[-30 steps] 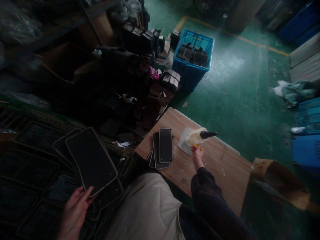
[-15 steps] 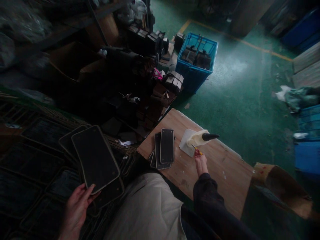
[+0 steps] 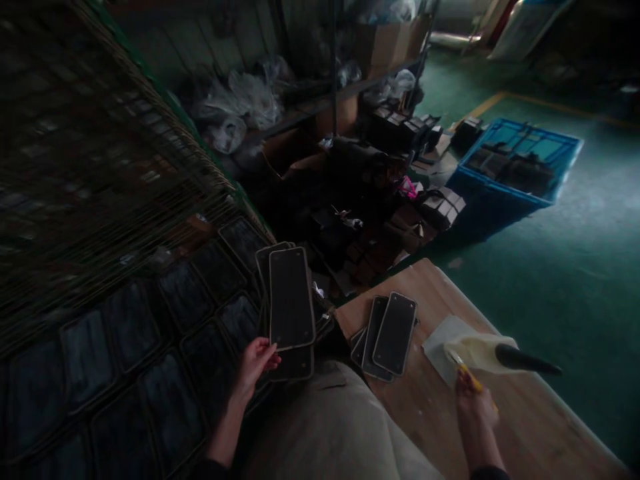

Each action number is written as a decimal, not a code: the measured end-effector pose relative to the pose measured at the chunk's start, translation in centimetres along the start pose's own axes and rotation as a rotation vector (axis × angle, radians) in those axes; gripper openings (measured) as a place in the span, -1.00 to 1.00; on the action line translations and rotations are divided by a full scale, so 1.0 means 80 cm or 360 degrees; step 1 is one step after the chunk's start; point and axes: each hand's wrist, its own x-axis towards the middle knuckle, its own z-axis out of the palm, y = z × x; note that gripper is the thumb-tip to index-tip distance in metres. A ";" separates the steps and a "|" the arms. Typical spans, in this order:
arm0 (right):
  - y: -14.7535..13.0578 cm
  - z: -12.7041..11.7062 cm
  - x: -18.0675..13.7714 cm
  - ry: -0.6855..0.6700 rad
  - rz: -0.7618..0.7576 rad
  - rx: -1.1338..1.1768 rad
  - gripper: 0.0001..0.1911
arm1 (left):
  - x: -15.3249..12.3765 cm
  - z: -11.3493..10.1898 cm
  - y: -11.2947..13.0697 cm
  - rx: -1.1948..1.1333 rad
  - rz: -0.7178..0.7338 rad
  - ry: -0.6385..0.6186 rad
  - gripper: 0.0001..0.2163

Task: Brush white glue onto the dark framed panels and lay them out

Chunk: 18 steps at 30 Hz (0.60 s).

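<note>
My left hand [image 3: 256, 363] grips the near end of a dark rectangular panel with a pale rim [image 3: 290, 298], held up over a rack of similar dark panels [image 3: 150, 340] on my left. More panels lie just under the held one. My right hand [image 3: 473, 400] rests on a wooden table [image 3: 525, 427] and holds a thin yellow stick [image 3: 465, 370] against a white sheet [image 3: 443, 340]. A cream glue bottle with a black nozzle [image 3: 500, 355] lies on that sheet. A small stack of panels [image 3: 390, 328] sits on the table's left part.
A wire mesh rack [image 3: 100, 173] slopes up at left. Dark boxes and parts [image 3: 395, 200] are piled beyond the table, under shelves with plastic bags [image 3: 240, 100]. A blue crate [image 3: 520, 167] with dark pieces stands on the green floor. My pale apron [image 3: 325, 433] fills the bottom.
My view has swung left and up, showing the mesh rack and shelves. My left hand has brought the panel up and towards the table. My right hand stays by the white sheet with the stick.
</note>
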 end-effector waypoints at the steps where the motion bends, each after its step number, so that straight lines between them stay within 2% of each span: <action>1: -0.005 0.023 -0.007 -0.0001 0.0000 0.0039 -0.84 | 0.000 -0.001 -0.002 -0.0018 0.0012 -0.0024 -0.61; 3: -0.023 0.081 -0.033 -0.0140 0.0010 0.0157 -0.81 | 0.001 -0.003 -0.007 -0.0072 0.0037 -0.0066 -0.62; 5: -0.051 0.148 -0.076 -0.0541 -0.0044 0.0141 -0.68 | 0.003 -0.005 -0.011 -0.0148 0.0051 -0.0102 -0.62; 9: -0.109 0.274 -0.184 -0.1314 -0.0475 -0.0213 -0.58 | 0.009 -0.006 -0.018 -0.0286 0.0010 -0.0143 -0.58; 12: -0.132 0.346 -0.243 -0.1730 -0.0875 -0.0507 -0.60 | 0.016 -0.003 -0.024 -0.0285 -0.0052 -0.0079 -0.56; 15: -0.139 0.399 -0.264 -0.1932 -0.1249 -0.0784 -0.64 | 0.021 -0.001 -0.034 -0.0328 -0.0012 -0.0058 -0.59; 18: -0.144 0.439 -0.267 -0.1983 -0.1613 -0.1002 -0.68 | 0.024 0.001 -0.043 -0.0434 0.0026 -0.0072 -0.57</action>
